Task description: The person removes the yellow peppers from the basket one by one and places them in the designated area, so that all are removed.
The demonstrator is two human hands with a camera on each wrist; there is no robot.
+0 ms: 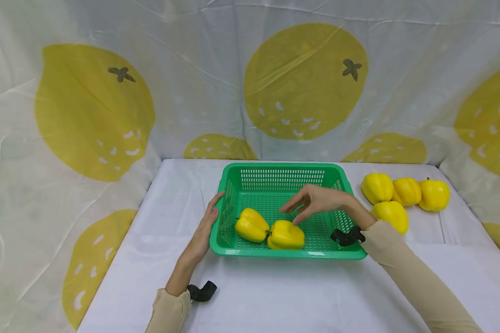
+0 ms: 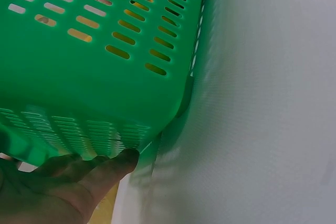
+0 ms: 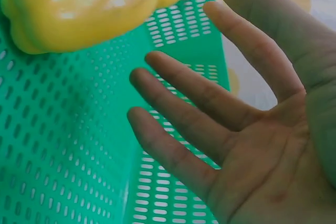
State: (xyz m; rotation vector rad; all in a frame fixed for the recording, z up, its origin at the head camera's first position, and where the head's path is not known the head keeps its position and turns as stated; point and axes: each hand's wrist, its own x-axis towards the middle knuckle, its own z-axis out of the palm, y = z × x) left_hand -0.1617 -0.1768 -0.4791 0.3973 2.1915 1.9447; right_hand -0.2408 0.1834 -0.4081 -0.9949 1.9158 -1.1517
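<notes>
A green plastic basket (image 1: 275, 253) with slotted walls stands on the white-covered table. My left hand (image 1: 202, 232) rests its fairly straight fingers against the outside of the basket's left wall; the left wrist view shows those fingers (image 2: 107, 174) touching the green plastic. Inside, toward the front left, lie two yellow bell peppers, one on the left (image 1: 251, 225) and one beside it (image 1: 286, 235). Over the basket hovers my right hand (image 1: 316, 200), its fingers spread and nothing between them. In the right wrist view a yellow bell pepper (image 3: 89, 6) appears beyond the fingertips, apart from them.
Several more yellow bell peppers (image 1: 377, 188) sit on the table right of the basket, one (image 1: 390, 215) close to my right forearm. A pale curtain (image 1: 200, 69) printed with lemons hangs behind the table (image 1: 316, 296). A black device is strapped at each wrist.
</notes>
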